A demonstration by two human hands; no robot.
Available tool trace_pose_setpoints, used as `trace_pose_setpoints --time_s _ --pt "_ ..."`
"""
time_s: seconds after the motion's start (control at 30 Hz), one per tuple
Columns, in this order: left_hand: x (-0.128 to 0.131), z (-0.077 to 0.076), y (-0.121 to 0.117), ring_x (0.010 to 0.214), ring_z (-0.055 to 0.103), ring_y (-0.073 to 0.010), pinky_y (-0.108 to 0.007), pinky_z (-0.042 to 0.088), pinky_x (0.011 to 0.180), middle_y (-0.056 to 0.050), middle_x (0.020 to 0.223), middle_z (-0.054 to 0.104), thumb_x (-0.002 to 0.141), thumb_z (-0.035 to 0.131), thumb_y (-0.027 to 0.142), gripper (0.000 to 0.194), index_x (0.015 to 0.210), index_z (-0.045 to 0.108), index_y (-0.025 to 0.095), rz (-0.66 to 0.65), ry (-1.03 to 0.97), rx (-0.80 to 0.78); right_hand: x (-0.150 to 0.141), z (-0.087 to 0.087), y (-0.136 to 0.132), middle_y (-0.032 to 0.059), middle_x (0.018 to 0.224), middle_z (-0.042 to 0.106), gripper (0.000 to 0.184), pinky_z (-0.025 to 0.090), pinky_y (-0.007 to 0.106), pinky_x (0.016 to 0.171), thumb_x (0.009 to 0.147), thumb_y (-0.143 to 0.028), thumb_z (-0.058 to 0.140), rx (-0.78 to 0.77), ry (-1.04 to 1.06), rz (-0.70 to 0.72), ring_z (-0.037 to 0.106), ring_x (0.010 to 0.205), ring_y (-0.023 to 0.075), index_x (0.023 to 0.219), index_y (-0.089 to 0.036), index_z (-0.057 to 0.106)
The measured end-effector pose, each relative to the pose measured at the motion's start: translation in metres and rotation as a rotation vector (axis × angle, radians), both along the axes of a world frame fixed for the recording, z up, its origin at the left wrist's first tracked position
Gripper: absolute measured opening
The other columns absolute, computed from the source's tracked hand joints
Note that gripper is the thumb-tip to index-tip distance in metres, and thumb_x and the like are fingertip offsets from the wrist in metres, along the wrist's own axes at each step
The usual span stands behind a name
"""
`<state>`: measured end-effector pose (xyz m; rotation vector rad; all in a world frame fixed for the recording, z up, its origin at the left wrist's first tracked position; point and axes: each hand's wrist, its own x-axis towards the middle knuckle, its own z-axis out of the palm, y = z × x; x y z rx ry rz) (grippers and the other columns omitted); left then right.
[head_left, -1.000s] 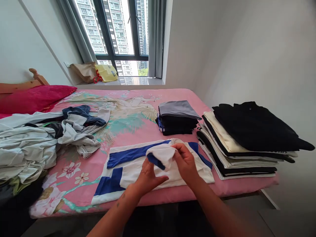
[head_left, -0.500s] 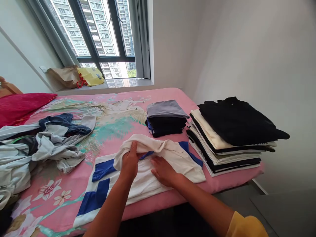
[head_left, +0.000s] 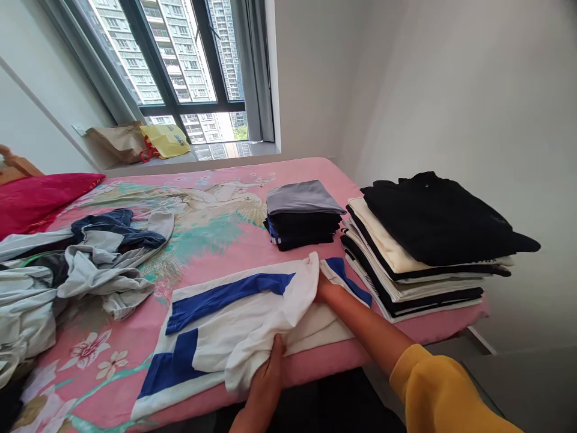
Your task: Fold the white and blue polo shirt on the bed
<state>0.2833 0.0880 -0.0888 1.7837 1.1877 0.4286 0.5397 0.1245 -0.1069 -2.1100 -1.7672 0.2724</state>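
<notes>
A white shirt with blue stripes point(head_left: 234, 313) lies spread on the pink bed near its front edge. My left hand point(head_left: 265, 379) grips the shirt's near fold at the bed edge, fingers tucked under the cloth. My right hand point(head_left: 323, 287) reaches under the far right corner of the same shirt and holds it; its fingers are mostly covered by fabric. A yellow sleeve point(head_left: 442, 391) covers my right forearm.
A tall stack of folded black and white clothes point(head_left: 428, 252) sits at the bed's right edge, a smaller dark folded stack point(head_left: 304, 213) behind the shirt. A heap of unfolded clothes point(head_left: 76, 264) lies left, a red pillow point(head_left: 40, 195) beyond. Bags point(head_left: 144, 141) rest on the windowsill.
Both hands have folded the shirt's upper part toward me. My left hand moved from the shirt's middle down to the bed edge; my right hand slid to the far right corner.
</notes>
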Motion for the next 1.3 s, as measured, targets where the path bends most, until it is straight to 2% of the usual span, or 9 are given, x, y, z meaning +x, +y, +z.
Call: trace_pose_setpoints --time_s 0.13,0.23,0.33,0.43,0.6,0.73,0.97,1.17,1.3 --pt "0.0 -0.005 -0.015 0.067 0.067 -0.021 -0.038 0.056 0.067 -0.011 0.09 0.071 0.081 0.031 0.07 0.069 0.111 0.063 0.017 0.194 -0.119 -0.47 0.011 0.0 -0.013 0.0102 0.145 0.034 0.057 -0.001 0.05 0.113 0.085 -0.04 0.045 -0.094 -0.161 0.092 0.018 0.138 0.0321 0.138 -0.018 0.042" --pt "-0.005 0.018 -0.022 0.06 0.063 -0.0191 -0.029 0.049 0.046 -0.011 0.086 0.07 0.076 0.04 0.071 0.066 0.105 0.065 0.017 -0.106 -0.107 -0.522 0.012 -0.001 -0.018 0.0118 0.15 0.023 0.062 -0.004 0.059 0.109 0.084 -0.039 0.044 -0.162 -0.226 0.019 0.01 0.139 0.0354 0.142 -0.019 0.034" --pt "-0.006 0.052 -0.018 0.069 0.063 -0.0197 -0.03 0.05 0.055 -0.008 0.084 0.069 0.081 0.047 0.058 0.044 0.092 0.07 0.023 -0.491 -0.051 -0.279 0.01 0.0 -0.021 0.0132 0.151 0.017 0.067 -0.004 0.062 0.107 0.084 -0.042 0.044 -0.195 -0.217 0.006 0.008 0.139 0.036 0.144 -0.018 0.028" --pt "0.012 0.071 0.002 0.094 0.06 -0.0239 -0.039 0.047 0.086 -0.008 0.096 0.068 0.084 0.048 0.048 0.034 0.099 0.069 0.026 -0.453 -0.023 0.241 0.008 0.003 -0.023 0.014 0.151 0.016 0.068 -0.007 0.059 0.108 0.084 -0.041 0.043 -0.208 -0.206 -0.002 0.006 0.14 0.0344 0.145 -0.016 0.025" --pt "0.06 0.041 0.028 0.125 0.041 -0.0344 -0.052 0.033 0.101 -0.013 0.134 0.049 0.064 0.069 0.047 0.069 0.127 0.052 0.024 -0.444 0.251 0.574 0.009 0.004 -0.026 0.0113 0.152 0.015 0.068 -0.008 0.059 0.107 0.085 -0.04 0.041 -0.17 -0.199 -0.009 0.004 0.14 0.033 0.146 -0.019 0.021" --pt "0.083 0.015 0.02 0.133 0.035 -0.027 -0.051 0.021 0.109 -0.009 0.14 0.044 0.079 0.052 0.024 0.043 0.122 0.055 0.028 -0.563 0.292 0.58 0.012 -0.001 -0.026 0.0137 0.152 0.016 0.071 -0.01 0.059 0.107 0.084 -0.039 0.042 -0.156 -0.216 0.013 0.004 0.14 0.0329 0.147 -0.015 0.018" --pt "0.099 0.029 0.019 0.099 0.062 -0.0151 -0.048 0.015 0.11 -0.001 0.106 0.069 0.094 0.027 0.023 0.034 0.105 0.058 0.026 -0.381 0.024 0.406 0.01 -0.005 -0.025 0.0116 0.152 0.017 0.07 -0.01 0.056 0.108 0.084 -0.037 0.04 -0.14 -0.222 -0.002 0.006 0.14 0.0306 0.147 -0.017 0.017" --pt "0.107 0.027 0.029 0.101 0.057 -0.0294 -0.045 0.034 0.089 -0.012 0.105 0.065 0.07 0.064 0.043 0.047 0.109 0.055 0.017 -0.242 0.232 0.586 0.007 -0.002 -0.026 0.0125 0.149 0.026 0.063 0.0 0.055 0.11 0.083 -0.035 0.041 -0.123 -0.148 -0.034 0.016 0.138 0.0323 0.143 -0.019 0.03" --pt "0.118 0.03 0.045 0.074 0.061 -0.0188 -0.033 0.038 0.075 -0.002 0.075 0.067 0.081 0.045 0.022 0.021 0.097 0.059 0.021 -0.229 0.205 0.409 0.0 0.003 -0.023 0.016 0.128 0.053 0.049 0.012 0.05 0.11 0.083 -0.034 0.044 -0.036 0.005 -0.036 0.035 0.127 0.0329 0.128 -0.017 0.052"
